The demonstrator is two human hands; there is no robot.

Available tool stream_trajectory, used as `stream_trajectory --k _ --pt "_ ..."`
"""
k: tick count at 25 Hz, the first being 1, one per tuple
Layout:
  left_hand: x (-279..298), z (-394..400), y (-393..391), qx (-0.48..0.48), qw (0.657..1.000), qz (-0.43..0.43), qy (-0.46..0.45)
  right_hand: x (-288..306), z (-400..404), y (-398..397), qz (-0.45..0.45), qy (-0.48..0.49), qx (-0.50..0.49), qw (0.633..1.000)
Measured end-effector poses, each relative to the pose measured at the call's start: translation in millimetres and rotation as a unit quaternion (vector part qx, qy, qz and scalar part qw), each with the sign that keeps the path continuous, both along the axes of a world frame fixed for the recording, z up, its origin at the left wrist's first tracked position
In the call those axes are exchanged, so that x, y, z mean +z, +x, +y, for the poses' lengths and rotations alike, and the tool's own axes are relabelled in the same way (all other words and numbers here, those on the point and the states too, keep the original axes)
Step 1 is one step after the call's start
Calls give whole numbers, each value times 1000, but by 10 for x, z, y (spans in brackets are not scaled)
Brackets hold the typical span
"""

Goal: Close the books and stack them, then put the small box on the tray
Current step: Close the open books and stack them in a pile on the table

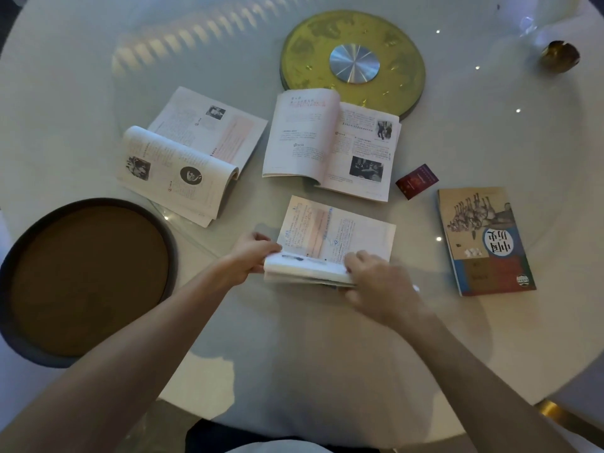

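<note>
An open book (340, 233) lies nearest me, its near half folded upward. My left hand (253, 256) grips the left end of that raised half, and my right hand (379, 282) grips its right end. Two more books lie open farther back, one at the left (192, 158) and one in the middle (333, 142). A closed book (483, 240) with a colourful cover rests at the right. The small dark red box (417, 181) sits between the middle book and the closed one. The round brown tray (88, 279) stands at the near left.
A round gold turntable (353, 60) with a silver centre sits at the back of the white round table (98, 76). A small brass object (559, 55) stands at the far right. The table's near edge curves just beyond my forearms.
</note>
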State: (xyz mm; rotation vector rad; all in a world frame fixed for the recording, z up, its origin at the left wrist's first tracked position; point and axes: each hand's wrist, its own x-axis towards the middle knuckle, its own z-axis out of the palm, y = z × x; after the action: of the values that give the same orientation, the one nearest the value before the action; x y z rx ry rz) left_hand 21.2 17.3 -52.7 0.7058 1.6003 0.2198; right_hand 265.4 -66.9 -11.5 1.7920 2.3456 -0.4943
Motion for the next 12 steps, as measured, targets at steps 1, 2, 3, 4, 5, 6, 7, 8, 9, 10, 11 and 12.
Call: stream_trajectory --k 1,2,3,4,5,6,7,8,9,10,11,12 --pt "-17 11 -7 23 1000 -15 9 29 132 73 2 -9 -19 1000" --pt "-22 13 -7 42 999 -25 19 28 254 139 13 -11 -37 999" --pt "-31 9 -1 56 997 -31 30 2 365 191 25 -10 -52 998" --pt "-52 -1 9 67 996 -33 39 -48 462 233 34 -8 -63 997" --pt "-83 -18 25 81 995 -35 48 -118 554 264 40 -6 -72 997" --pt "-116 -47 47 93 994 -31 55 -195 639 286 46 -5 -80 996" --pt "-146 -86 71 100 993 -20 58 -271 713 305 50 -5 -89 995" --pt "-192 -135 93 101 993 2 58 -352 786 322 51 -8 -95 994" --pt "-235 -184 115 94 994 31 51 -421 858 340 49 -14 -100 994" --pt "-264 -241 146 85 994 59 38 -490 922 361 47 -23 -102 993" --pt "-297 -307 184 79 993 83 22 -556 971 387 43 -32 -103 993" --pt "-309 -370 230 81 991 103 14 -610 1006 417 36 -39 -104 993"
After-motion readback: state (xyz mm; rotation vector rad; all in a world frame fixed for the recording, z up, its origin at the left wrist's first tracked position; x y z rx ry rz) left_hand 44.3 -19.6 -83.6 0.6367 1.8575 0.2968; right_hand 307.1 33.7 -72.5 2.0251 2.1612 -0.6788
